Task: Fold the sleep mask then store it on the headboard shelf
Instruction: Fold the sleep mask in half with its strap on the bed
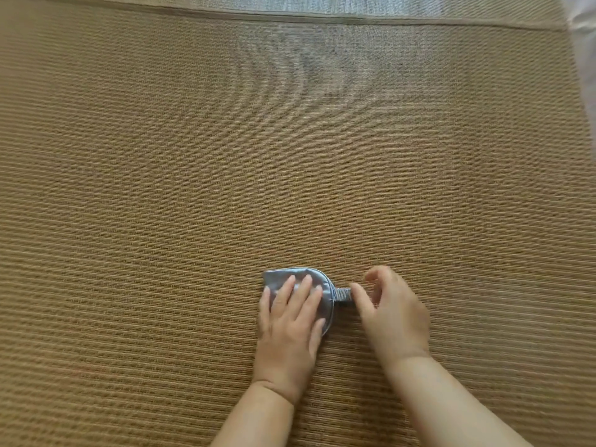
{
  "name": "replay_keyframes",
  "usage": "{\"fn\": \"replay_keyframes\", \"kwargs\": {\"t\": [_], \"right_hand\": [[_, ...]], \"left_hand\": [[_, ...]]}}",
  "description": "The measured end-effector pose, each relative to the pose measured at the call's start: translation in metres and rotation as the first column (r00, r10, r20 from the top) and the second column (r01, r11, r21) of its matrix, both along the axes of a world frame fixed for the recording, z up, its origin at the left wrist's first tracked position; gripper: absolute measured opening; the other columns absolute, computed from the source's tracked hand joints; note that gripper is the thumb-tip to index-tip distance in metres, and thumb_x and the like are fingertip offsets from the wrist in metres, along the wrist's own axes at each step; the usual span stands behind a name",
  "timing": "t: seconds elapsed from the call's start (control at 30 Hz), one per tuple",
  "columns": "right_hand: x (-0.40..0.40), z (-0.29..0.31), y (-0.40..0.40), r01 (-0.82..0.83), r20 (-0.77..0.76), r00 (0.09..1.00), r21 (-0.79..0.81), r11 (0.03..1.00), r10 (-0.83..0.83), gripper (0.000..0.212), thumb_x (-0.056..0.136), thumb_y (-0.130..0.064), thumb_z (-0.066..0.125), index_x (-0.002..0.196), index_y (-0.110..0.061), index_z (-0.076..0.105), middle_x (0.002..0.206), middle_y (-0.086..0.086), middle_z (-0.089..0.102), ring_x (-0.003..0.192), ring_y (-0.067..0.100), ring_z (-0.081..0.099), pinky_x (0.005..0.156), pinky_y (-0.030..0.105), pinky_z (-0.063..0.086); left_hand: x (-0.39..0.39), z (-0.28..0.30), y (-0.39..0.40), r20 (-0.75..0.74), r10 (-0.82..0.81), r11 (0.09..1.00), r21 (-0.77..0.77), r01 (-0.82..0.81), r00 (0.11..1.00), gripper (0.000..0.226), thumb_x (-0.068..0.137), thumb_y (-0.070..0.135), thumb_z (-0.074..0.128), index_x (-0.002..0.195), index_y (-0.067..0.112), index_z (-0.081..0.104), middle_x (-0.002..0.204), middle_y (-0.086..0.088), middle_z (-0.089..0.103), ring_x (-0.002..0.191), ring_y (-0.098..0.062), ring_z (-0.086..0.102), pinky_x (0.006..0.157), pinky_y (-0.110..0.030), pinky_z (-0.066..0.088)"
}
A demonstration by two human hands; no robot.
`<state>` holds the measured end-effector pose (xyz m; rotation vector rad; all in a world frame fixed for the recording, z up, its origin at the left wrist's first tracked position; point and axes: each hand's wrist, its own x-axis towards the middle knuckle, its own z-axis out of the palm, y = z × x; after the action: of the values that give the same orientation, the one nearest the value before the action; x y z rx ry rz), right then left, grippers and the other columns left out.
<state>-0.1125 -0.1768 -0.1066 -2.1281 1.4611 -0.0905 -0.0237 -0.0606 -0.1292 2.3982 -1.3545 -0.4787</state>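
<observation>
A silvery grey satin sleep mask (283, 277) lies folded in half on a woven brown mat (225, 156), low and right of centre. My left hand (290, 321) presses flat on the mask with fingers spread, covering most of it. The mask's gathered grey strap (343, 293) sticks out to the right. My right hand (392, 311) pinches the end of that strap between thumb and forefinger. No headboard shelf is in view.
The mat fills nearly the whole view, with a hemmed far edge (322, 17) at the top. Beyond it lies pale grey fabric (290, 1). A strip of light cloth (585, 43) shows at the far right.
</observation>
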Motion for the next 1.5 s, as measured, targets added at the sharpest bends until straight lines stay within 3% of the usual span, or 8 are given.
{"fn": "replay_keyframes", "kwargs": {"t": [0.17,0.33,0.43,0.67,0.8,0.93,1.13,1.5], "right_hand": [[-0.016,-0.001,0.012,-0.568,0.077,0.802,-0.204,0.797,0.592,0.017,0.08,-0.015,0.063,0.094,-0.017,0.071,0.095,-0.003,0.071,0.082,0.018,0.065,0.074,0.034,0.054],[-0.002,-0.005,0.003,-0.284,0.225,0.943,0.151,0.947,0.247,0.008,0.079,-0.019,0.067,0.082,-0.017,0.074,0.091,-0.011,0.067,0.085,0.007,0.06,0.081,0.015,0.045],[0.009,-0.007,-0.007,-0.112,0.144,0.987,0.268,0.957,0.076,0.006,0.076,-0.025,0.069,0.081,-0.022,0.066,0.086,-0.011,0.062,0.081,0.007,0.057,0.077,0.026,0.047],[0.021,-0.001,-0.012,-0.105,-0.235,0.958,0.234,0.967,0.161,0.039,0.077,-0.04,0.066,0.111,-0.026,0.054,0.111,-0.007,0.061,0.1,0.018,0.059,0.072,0.03,0.04],[0.025,0.002,-0.017,-0.123,-0.32,0.922,0.296,0.947,0.219,0.025,0.077,-0.043,0.065,0.095,-0.027,0.059,0.104,-0.004,0.053,0.092,0.021,0.055,0.071,0.029,0.037],[0.014,0.004,-0.022,-0.135,-0.202,0.955,0.355,0.925,0.216,0.02,0.074,-0.042,0.068,0.071,-0.03,0.053,0.084,-0.012,0.056,0.077,0.013,0.053,0.065,0.03,0.041],[0.005,0.006,-0.026,0.009,0.062,0.995,0.718,0.696,-0.076,0.014,0.073,-0.023,0.076,0.083,-0.02,0.066,0.079,0.0,0.07,0.069,0.013,0.063,0.058,0.024,0.05],[-0.001,0.062,-0.023,-0.034,0.219,0.901,0.897,0.441,-0.376,0.02,0.069,-0.015,0.075,0.086,-0.004,0.072,0.076,0.011,0.074,0.068,0.018,0.07,0.056,0.023,0.056]], "left_hand": [[0.004,-0.005,-0.001,-0.053,0.04,0.999,0.015,-0.04,0.998,0.046,0.074,0.027,0.072,0.117,0.02,0.06,0.128,-0.003,0.06,0.125,-0.024,0.05,0.109,-0.04,0.009],[0.023,-0.004,0.013,-0.151,0.032,0.999,-0.038,-0.038,0.988,0.033,0.086,0.026,0.05,0.115,0.019,0.063,0.129,-0.006,0.058,0.123,-0.028,0.049,0.11,-0.048,0.029],[0.032,-0.004,0.019,-0.212,0.147,0.982,-0.087,-0.168,0.966,0.027,0.08,0.011,0.063,0.107,0.015,0.066,0.125,-0.008,0.057,0.118,-0.029,0.048,0.102,-0.046,0.039],[0.043,0.012,0.002,-0.462,0.625,0.777,0.284,-0.562,0.629,0.056,0.062,0.017,0.08,0.105,0.029,0.045,0.079,0.012,0.059,0.07,-0.008,0.059,0.067,-0.032,0.052],[0.061,0.015,0.0,-0.586,0.592,0.805,0.409,-0.429,0.552,0.027,0.063,0.014,0.079,0.084,0.016,0.062,0.067,0.005,0.059,0.063,-0.013,0.055,0.055,-0.024,0.042],[0.07,0.021,0.011,-0.787,0.448,0.885,0.325,-0.332,0.424,0.026,0.071,0.01,0.074,0.093,0.017,0.063,0.09,-0.003,0.073,0.089,-0.018,0.067,0.076,-0.029,0.055],[0.074,0.019,0.024,-0.879,0.374,0.878,0.232,-0.419,0.295,0.05,0.076,-0.001,0.067,0.104,0.032,0.043,0.094,-0.015,0.071,0.084,-0.024,0.071,0.074,-0.034,0.056],[0.078,0.087,0.045,-0.935,0.238,0.875,0.089,-0.477,0.262,0.044,0.079,-0.011,0.059,0.109,0.021,0.065,0.098,0.003,0.076,0.086,-0.013,0.07,0.068,-0.019,0.054]]}}
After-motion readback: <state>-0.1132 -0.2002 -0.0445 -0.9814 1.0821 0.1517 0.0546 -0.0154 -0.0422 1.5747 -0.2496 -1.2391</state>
